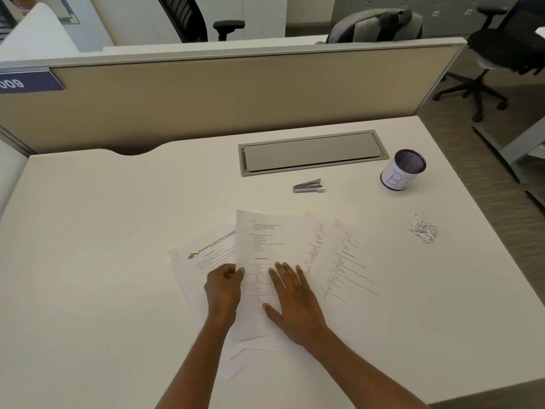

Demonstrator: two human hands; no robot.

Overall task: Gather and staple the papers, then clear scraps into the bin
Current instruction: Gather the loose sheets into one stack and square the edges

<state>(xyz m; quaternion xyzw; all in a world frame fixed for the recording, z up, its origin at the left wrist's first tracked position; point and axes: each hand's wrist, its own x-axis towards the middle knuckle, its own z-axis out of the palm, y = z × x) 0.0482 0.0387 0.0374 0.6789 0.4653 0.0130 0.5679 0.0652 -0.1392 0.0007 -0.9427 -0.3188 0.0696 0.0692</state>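
Observation:
Several printed papers (274, 240) lie fanned out on the white desk (103, 246) in front of me. My left hand (224, 286) pinches the left edge of the middle sheet, over a sheet with a school heading. My right hand (295, 302) lies flat with spread fingers on the same middle sheet. A silver stapler (308, 185) rests beyond the papers. To the right stands a small mesh bin (404, 169) wrapped in white paper. A heap of white paper scraps (423, 228) lies near the desk's right edge.
A grey cable tray lid (312, 153) is set into the desk behind the stapler. A beige partition (206, 93) closes the far side. The desk's right edge drops to the floor, where a black office chair (501, 54) stands.

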